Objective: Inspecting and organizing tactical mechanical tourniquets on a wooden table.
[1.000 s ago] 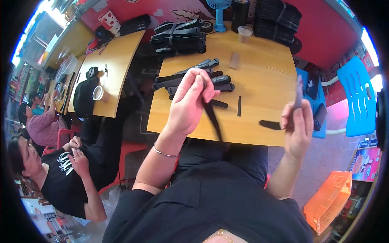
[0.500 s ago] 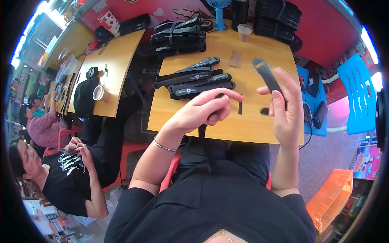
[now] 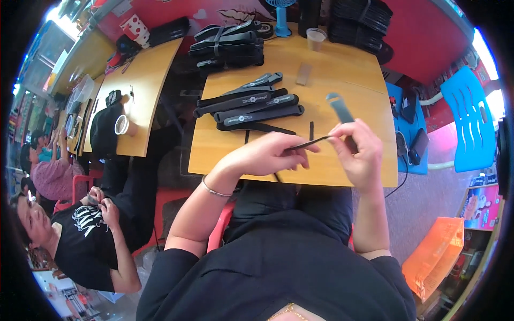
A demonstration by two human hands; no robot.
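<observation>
My right hand [image 3: 360,152] is closed round a dark strap, whose grey slotted end [image 3: 340,108] stands up past the fingers, slightly blurred. A thin black strip [image 3: 313,143] spans from its fingertips to my left hand [image 3: 267,154], palm down with curled fingers closed on that strip. Whether strip and strap are one piece I cannot tell. Under the left hand a dark tail [image 3: 277,177] shows at the table edge. Several black straps with grey ends [image 3: 262,109] lie fanned beyond my left hand. A short black strip [image 3: 311,130] lies on the table between the hands.
On the table [image 3: 353,69] are a bundled strap stack [image 3: 227,48], another dark stack [image 3: 361,24], a cup [image 3: 316,38], a blue fan [image 3: 281,18] and a small flat tan piece [image 3: 303,74]. A seated co-worker [image 3: 80,230] is at left, an orange crate [image 3: 436,257] at right.
My hands have come closer together, the right one moving lower and left. A black strip now stretches between them. The whole view has shifted slightly.
</observation>
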